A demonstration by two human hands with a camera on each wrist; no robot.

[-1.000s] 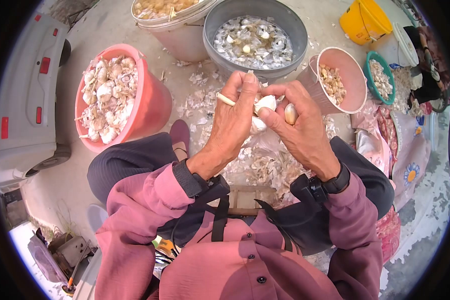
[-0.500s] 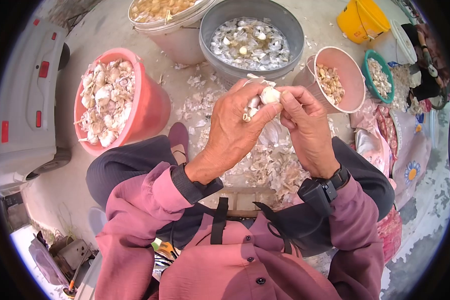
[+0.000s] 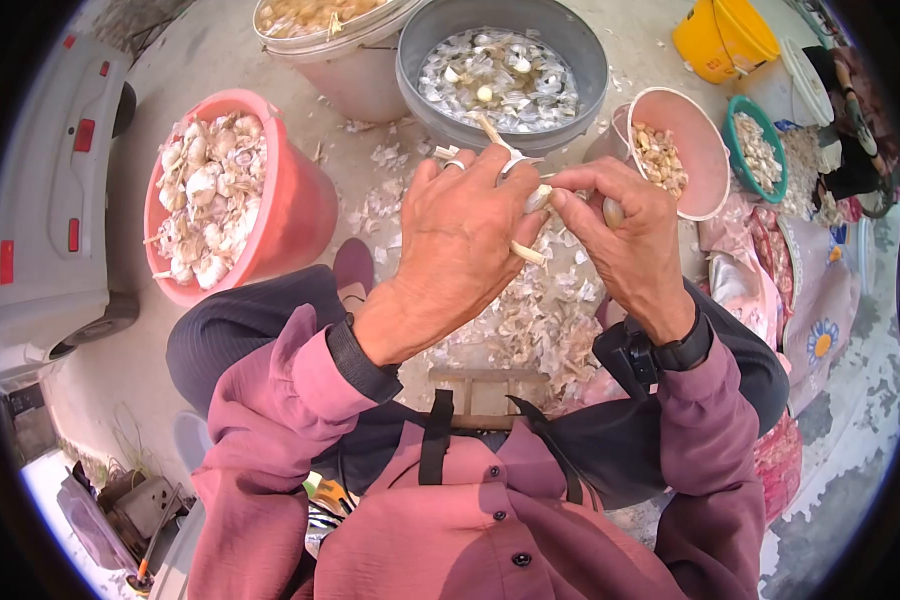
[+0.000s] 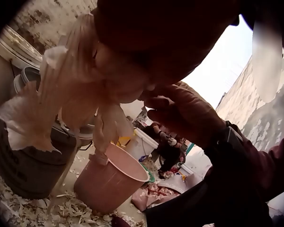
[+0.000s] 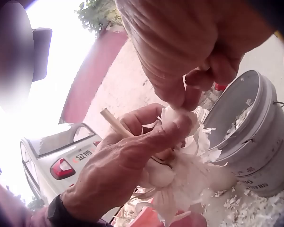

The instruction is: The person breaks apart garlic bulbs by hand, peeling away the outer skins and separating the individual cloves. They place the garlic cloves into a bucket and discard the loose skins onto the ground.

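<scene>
My left hand (image 3: 460,240), its back turned up in the head view, grips garlic with dry stalks and papery skin. A stalk (image 3: 527,253) sticks out under its fingers. In the right wrist view, pale bulbs (image 5: 161,175) and loose skin (image 5: 180,189) hang beneath that hand. My right hand (image 3: 620,225) meets it at the fingertips, thumb and forefinger pinching a garlic clove (image 3: 538,198) at the left hand's edge. Another clove (image 3: 612,211) is tucked inside the right hand's curled fingers. Most of the garlic lies hidden behind the left hand in the head view.
A red bucket (image 3: 300,200) full of garlic bulbs stands at left. Ahead are a grey tub (image 3: 405,85) with water and skins, and a pink bucket (image 3: 705,150) holding cloves. Peelings (image 3: 530,330) litter the ground between my knees. A green basin (image 3: 782,185) stands farther right.
My left hand has rolled over, back upward, so the bulb seen half a second ago is now mostly covered and stalks point forward. The right hand's fingertips remain at the garlic.
</scene>
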